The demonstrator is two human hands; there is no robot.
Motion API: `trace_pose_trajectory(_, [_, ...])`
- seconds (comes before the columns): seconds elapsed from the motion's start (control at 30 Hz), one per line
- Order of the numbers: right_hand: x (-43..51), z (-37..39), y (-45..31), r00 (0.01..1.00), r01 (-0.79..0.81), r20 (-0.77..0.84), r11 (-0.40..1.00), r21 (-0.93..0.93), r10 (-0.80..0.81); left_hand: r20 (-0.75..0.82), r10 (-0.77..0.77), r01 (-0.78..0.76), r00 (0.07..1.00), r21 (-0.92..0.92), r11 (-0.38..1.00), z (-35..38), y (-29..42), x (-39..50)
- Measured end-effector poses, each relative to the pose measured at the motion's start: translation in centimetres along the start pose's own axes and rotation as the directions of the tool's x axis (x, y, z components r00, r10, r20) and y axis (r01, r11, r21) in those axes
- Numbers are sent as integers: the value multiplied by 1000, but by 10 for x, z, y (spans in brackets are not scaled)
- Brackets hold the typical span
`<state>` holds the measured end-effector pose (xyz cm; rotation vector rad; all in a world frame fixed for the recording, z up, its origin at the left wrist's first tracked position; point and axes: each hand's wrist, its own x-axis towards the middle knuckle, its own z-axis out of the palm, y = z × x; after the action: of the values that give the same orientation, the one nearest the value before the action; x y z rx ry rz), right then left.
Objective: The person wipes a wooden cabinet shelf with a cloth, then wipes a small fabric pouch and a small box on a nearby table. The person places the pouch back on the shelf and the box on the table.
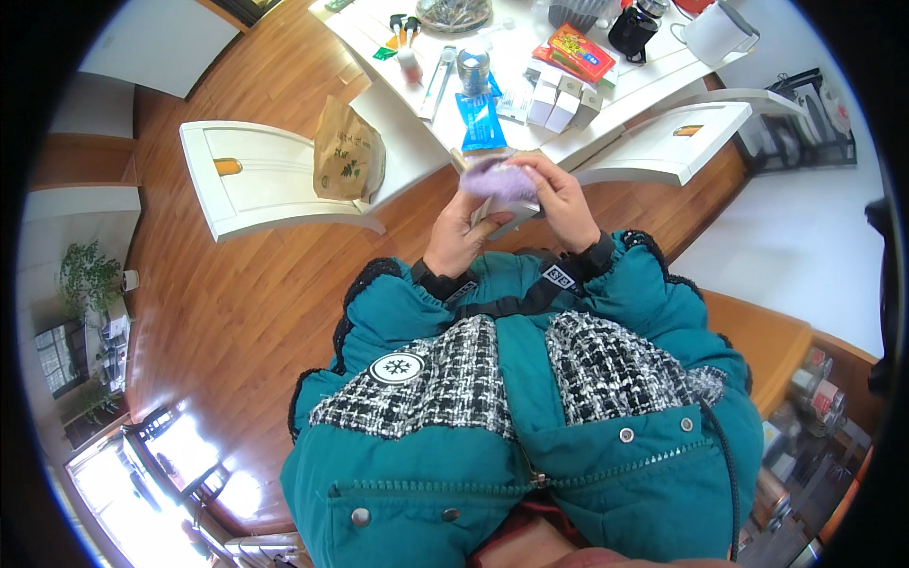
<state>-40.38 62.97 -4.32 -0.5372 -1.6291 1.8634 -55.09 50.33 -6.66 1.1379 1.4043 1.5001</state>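
My left hand [456, 233] grips a small white box [524, 211] from its left side, with the thumb on the near face. Over the top of this box is a fuzzy light-purple cloth [501, 182], somewhat blurred. The fingers of my right hand [564, 202] pinch the cloth at its right end. Whether the cloth is partly inside the box I cannot tell. Both hands are just off the corner of a white table [490, 25]. Close beyond them on that corner lies a blue plastic packet [480, 121]. Several small white boxes [563, 106] stand to its right.
A brown paper bag [346, 153] rests on the seat of a white chair [270, 177] at left. Another white chair [667, 145] stands at right. On the table are a glass jar [474, 69], a red packet [582, 55], a black-bodied pot [634, 32] and a white kettle [717, 32].
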Motion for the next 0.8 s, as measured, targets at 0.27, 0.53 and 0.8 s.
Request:
trace_pose_trajectory(0.27, [-2,-7,16,939,-149,-179,817,557,293,46,-365,333,930,-530,780,-5,19,5])
trace_pose_trajectory(0.53, [0,13,-11,999,35,-16,997,-67,-36,148,-405,390,902,-681,620,3,34,13])
trace_pose_trajectory(0.8, [-12,28,-10,919,377,274,837,-396,-284,96,-384,304,918,-793,528,-6,24,18])
